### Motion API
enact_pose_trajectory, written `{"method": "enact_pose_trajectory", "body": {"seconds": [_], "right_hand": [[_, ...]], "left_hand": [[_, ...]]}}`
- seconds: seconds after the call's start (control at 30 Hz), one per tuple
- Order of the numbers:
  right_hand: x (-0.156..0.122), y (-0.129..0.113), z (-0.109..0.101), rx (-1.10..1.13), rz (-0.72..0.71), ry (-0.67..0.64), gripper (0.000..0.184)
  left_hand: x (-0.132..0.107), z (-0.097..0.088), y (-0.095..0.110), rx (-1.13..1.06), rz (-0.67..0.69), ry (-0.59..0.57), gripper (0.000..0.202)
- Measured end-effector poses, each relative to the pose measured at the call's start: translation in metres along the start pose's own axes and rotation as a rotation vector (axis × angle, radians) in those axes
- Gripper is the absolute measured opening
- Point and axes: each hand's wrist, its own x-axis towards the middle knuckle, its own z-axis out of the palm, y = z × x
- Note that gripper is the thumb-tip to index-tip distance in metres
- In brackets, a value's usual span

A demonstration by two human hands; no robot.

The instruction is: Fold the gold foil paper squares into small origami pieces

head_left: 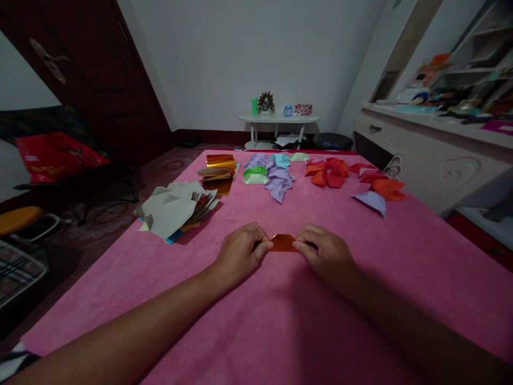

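Observation:
A small piece of shiny orange-gold paper [283,243], folded into a flat shape with slanted upper corners, lies between my hands just over the pink tablecloth [256,321]. My left hand [245,247] pinches its left end between thumb and fingers. At the right end, my right hand [324,248] grips it the same way. The fingertips cover both ends of the paper.
A fanned pile of pale paper sheets [168,208] lies at left, with a stack of gold foil paper [220,174] behind it. Folded purple pieces [278,179], green pieces [255,176] and red pieces [334,172] lie along the far side. A white side table [280,118] stands by the wall.

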Motion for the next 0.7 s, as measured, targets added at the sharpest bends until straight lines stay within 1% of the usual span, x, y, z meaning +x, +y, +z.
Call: {"method": "enact_pose_trajectory", "body": {"seconds": [0.2, 0.37, 0.57, 0.7], "right_hand": [[0.006, 0.002, 0.006, -0.015, 0.042, 0.034, 0.019], [0.008, 0.005, 0.01, -0.008, 0.038, 0.067, 0.018], [0.009, 0.004, 0.012, -0.105, 0.091, 0.06, 0.018], [0.01, 0.002, 0.012, -0.091, 0.14, 0.064, 0.007]], "left_hand": [[0.002, -0.002, 0.006, 0.089, -0.038, 0.006, 0.015], [0.003, -0.001, 0.008, 0.153, -0.053, 0.018, 0.014], [0.003, -0.001, 0.007, 0.216, -0.053, 0.044, 0.017], [0.002, -0.001, 0.001, 0.195, -0.078, 0.066, 0.023]]}}
